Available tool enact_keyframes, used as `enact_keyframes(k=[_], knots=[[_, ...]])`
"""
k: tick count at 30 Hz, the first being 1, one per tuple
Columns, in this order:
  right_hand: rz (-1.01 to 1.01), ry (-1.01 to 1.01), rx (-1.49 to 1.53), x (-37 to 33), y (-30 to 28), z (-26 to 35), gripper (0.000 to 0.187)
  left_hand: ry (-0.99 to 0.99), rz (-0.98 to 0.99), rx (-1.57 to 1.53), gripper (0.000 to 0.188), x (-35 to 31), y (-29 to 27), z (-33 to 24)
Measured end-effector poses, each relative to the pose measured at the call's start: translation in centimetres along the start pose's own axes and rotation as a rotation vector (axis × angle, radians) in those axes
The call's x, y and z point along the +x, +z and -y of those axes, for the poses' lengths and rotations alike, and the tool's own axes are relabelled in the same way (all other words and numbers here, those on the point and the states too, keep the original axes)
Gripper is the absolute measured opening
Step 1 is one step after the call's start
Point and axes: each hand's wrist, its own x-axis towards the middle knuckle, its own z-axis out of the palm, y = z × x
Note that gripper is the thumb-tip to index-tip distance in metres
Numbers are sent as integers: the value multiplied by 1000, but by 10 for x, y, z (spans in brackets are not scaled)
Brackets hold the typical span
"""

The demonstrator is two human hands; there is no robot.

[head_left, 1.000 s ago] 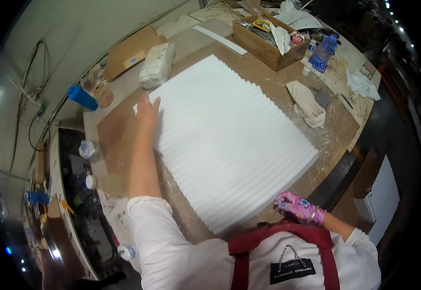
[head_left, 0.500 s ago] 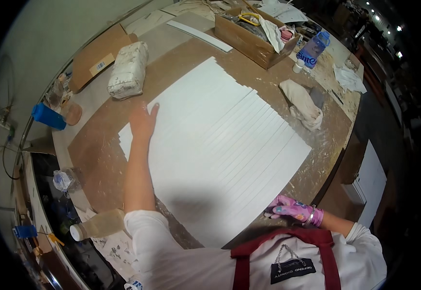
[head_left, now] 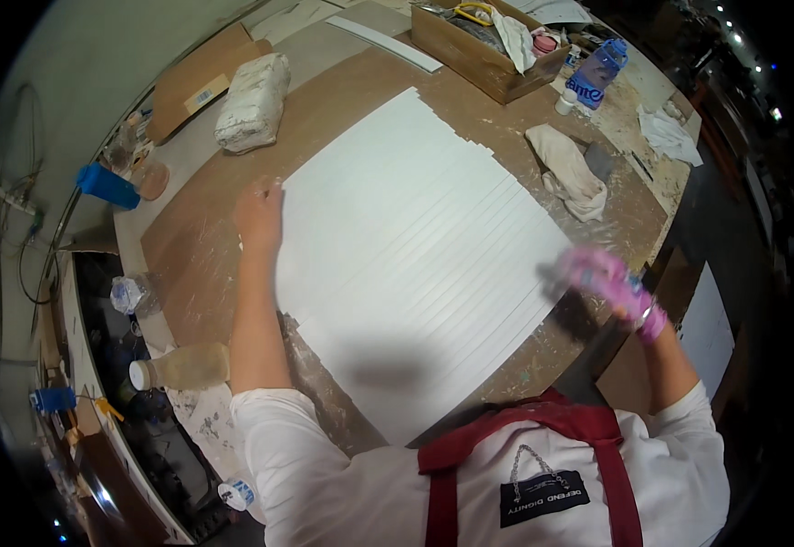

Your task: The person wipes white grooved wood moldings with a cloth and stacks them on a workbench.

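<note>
Head view: white strips [head_left: 415, 246] lay side by side as one broad sheet on a brown board [head_left: 192, 237] on the desk [head_left: 629, 137], mid-frame, between the two hands. Done, as far as I could judge: strips gathered close, thin seams readable on the right half, left half nearly unbroken. Left over: ends weren't flush, upper-right edge was stepped, lower-left edge a bit ragged. Bare left hand [head_left: 260, 217] was at the left edge of the sheet, fingers bent, thumb side toward the strips; couldn't tell whether its grip had hold of any or only butted against them. Right hand [head_left: 600, 276], in a pink patterned glove, was blurred at the right corner; couldn't tell how far open that grip was, or whether it touched. A dark shadow fell across the near part of the sheet. Around it: white wrapped block [head_left: 253, 102] past the left hand, apart from the strips; cardboard piece [head_left: 187, 91] behind that; long white slat [head_left: 383, 44] at the far side, next to a wooden box [head_left: 470, 59] of odds and ends. Blue bottle [head_left: 597, 75] stood right of the box, blue cup [head_left: 109, 185] far left, cloudy bottle [head_left: 187, 367] beside the left forearm. Closest possible obstruction: pale cloth [head_left: 568, 173], near the stepped edge but not under it.
</note>
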Motion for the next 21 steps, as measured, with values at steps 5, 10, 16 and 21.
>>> enact_keyframes(k=[5,10,16,21], knots=[[-626,-325,-1092,70,-101,-47,62,-241,-123,-413,43,-24,-32,26],[-535,-335,-1532,140,-141,-112,53,-230,-126,-313,47,-40,-53,33],[-514,-518,-848,156,-95,7,32,-140,-84,-17,47,-29,-17,4],[-113,-1015,-1025,264,89,63,24,-174,168,274,44,-25,11,-9]])
